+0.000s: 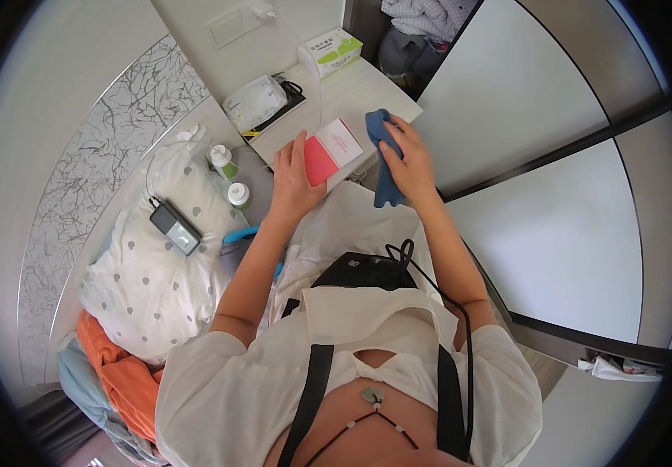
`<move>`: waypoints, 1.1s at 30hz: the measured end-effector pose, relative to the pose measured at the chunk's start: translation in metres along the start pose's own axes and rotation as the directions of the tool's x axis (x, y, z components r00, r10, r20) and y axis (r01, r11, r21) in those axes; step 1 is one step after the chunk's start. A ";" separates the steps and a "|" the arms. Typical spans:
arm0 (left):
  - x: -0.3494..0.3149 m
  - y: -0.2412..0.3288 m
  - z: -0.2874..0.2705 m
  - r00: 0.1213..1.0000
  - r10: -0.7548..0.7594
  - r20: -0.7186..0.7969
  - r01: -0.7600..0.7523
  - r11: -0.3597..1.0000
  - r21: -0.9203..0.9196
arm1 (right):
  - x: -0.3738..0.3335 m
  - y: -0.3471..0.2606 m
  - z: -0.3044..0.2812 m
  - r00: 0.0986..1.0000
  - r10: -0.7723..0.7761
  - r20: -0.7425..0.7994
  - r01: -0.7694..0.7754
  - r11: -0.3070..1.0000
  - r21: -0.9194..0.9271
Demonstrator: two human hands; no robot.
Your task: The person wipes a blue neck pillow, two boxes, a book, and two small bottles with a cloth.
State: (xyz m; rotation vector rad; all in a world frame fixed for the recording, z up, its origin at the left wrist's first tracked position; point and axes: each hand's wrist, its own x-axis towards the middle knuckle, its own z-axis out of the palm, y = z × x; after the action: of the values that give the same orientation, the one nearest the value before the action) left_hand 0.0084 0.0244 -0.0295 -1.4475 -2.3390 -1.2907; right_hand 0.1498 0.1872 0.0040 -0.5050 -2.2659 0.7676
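My left hand (pixel 297 177) is wrapped round the near left end of a pink and white box (pixel 334 149), thumb on one side and fingers on the other. The box is at the near edge of a pale wooden bedside table (pixel 351 95); whether it rests on the top or is lifted a little, I cannot tell. Just right of it, my right hand (pixel 409 161) grips a blue cloth (pixel 386 179), which hangs down in folds below the fingers. Cloth and box are apart.
Behind the box lie a white plastic packet (pixel 257 101) and a green and white carton (pixel 330 52). Two small bottles, one a white-capped bottle (pixel 239 194), stand left of my forearm. A power bank (pixel 175 226) with a cable lies on the spotted pillow (pixel 145 284). White wardrobe doors (pixel 523 70) rise at right.
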 end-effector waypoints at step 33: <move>-0.021 -0.032 0.029 0.963 0.236 0.126 -0.226 0.970 -0.093 | -0.022 0.042 0.029 0.925 0.164 0.344 -0.129 0.984 -0.121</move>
State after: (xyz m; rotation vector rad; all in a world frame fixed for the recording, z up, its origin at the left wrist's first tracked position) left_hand 0.0044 0.0246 -0.0778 -1.8244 -2.1358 -1.2683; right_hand 0.1499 0.1956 -0.0505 -0.6297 -2.6316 0.8848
